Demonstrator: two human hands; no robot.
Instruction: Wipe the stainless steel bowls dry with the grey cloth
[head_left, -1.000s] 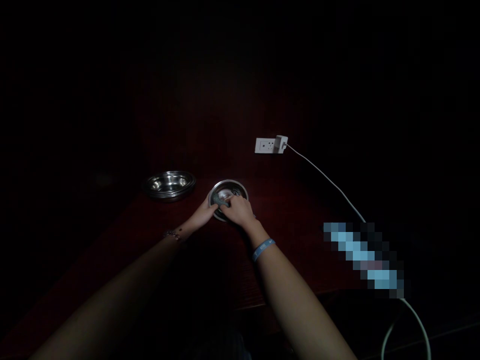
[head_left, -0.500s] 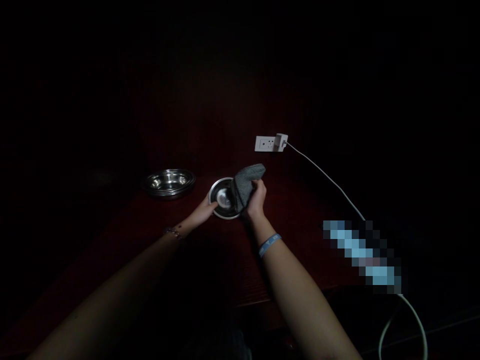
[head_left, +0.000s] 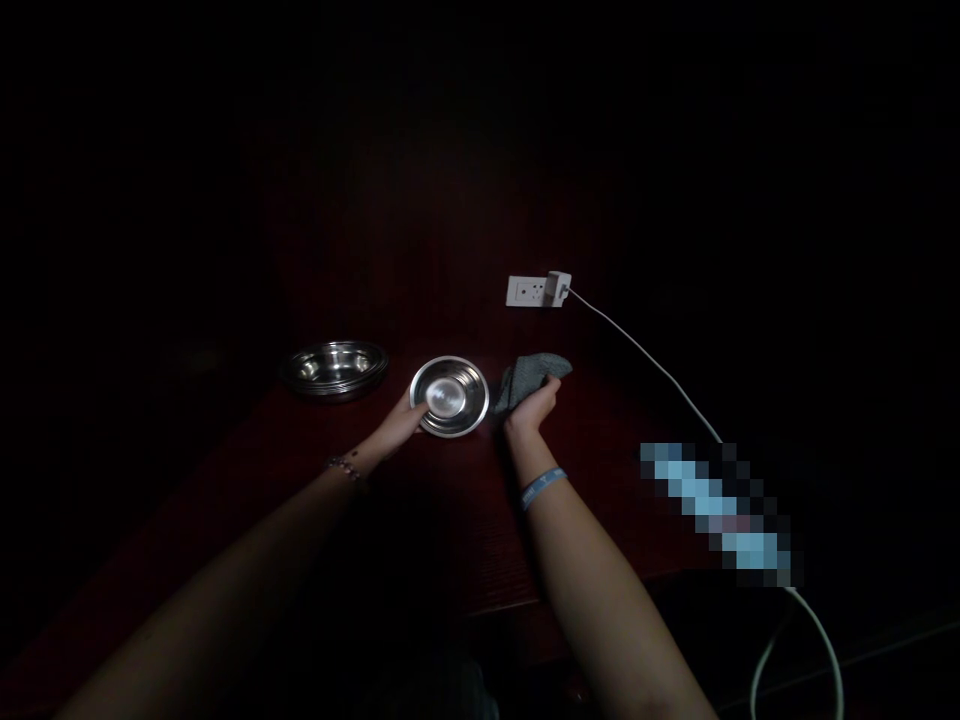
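Bowl (head_left: 447, 398) in the left hand (head_left: 405, 424), grey cloth (head_left: 534, 376) in the right hand (head_left: 534, 408), lighting's super murky.
Left thumb hooks over the shiny bowl's rim around 8 o'clock, other fingers hidden behind it; can't tell if its base touches the dark red table (head_left: 450, 530). Right hand grips the bunched cloth at the bowl's 3 o'clock, fingers mostly covered. Stacked metal dishes (head_left: 334, 386) sit at 10, count hard to make out. Wall socket (head_left: 525, 291) at 1; the plug's cord (head_left: 652, 365) vanishes into a pixelated blob (head_left: 712, 510) at 4. Both forearms get cut off at 6.
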